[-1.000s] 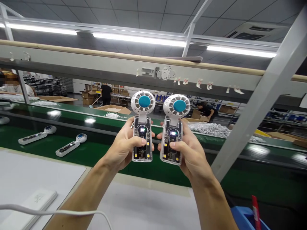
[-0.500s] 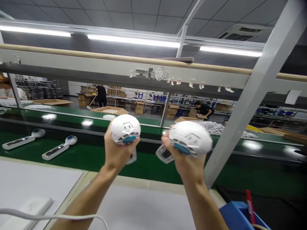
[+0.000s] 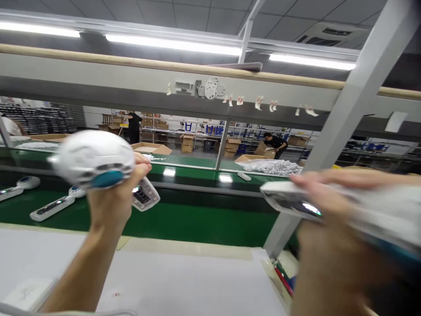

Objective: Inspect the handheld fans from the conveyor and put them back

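My left hand (image 3: 110,199) is closed round a small hand-held fan (image 3: 98,164) with a white round head, a teal hub and a clear handle with a lit board inside. The fan is tipped with its head toward me, close to the camera. My right hand (image 3: 329,219) is very near the lens and smeared by motion; its fingers wrap a second fan (image 3: 296,199) of the same kind, lying roughly level with its clear handle pointing left.
A green conveyor belt (image 3: 197,219) runs across in front, with more fans (image 3: 49,206) lying on it at the left. A white work mat (image 3: 184,285) lies below. A grey slanted post (image 3: 332,131) and an overhead rail (image 3: 197,87) stand ahead. Other people work among cardboard boxes far behind.
Both fans went from upright, facing me, to tipped over. My hands then spread apart and came closer to the camera, the right one swinging far to the right.
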Motion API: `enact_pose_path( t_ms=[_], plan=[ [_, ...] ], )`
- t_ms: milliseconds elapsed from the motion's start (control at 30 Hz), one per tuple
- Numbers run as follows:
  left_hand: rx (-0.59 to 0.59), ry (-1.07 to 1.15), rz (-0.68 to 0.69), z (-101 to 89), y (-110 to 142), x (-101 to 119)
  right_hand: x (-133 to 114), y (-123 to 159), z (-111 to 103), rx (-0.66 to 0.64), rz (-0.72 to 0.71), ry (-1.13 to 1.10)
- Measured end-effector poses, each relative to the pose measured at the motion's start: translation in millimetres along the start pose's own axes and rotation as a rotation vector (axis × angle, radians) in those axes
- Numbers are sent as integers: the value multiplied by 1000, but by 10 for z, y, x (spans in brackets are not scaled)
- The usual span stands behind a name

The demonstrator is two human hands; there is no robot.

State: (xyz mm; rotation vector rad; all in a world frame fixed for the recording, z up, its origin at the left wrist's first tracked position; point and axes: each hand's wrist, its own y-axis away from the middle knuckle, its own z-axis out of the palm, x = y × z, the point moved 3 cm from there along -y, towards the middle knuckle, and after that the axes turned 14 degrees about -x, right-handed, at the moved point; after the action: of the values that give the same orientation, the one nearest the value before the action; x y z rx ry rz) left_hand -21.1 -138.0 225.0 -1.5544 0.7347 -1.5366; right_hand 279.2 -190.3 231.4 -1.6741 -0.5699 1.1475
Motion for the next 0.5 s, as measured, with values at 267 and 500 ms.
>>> enact_pose_path(
  t_ms=[267,500],
  plan=[
    [-443,-102,-814,443,447,-1642,1283,227,863,-549,741,129],
    [-472,-359,-930,457,906,-2254,1962,754,1061,-754,944,357]
  ],
)
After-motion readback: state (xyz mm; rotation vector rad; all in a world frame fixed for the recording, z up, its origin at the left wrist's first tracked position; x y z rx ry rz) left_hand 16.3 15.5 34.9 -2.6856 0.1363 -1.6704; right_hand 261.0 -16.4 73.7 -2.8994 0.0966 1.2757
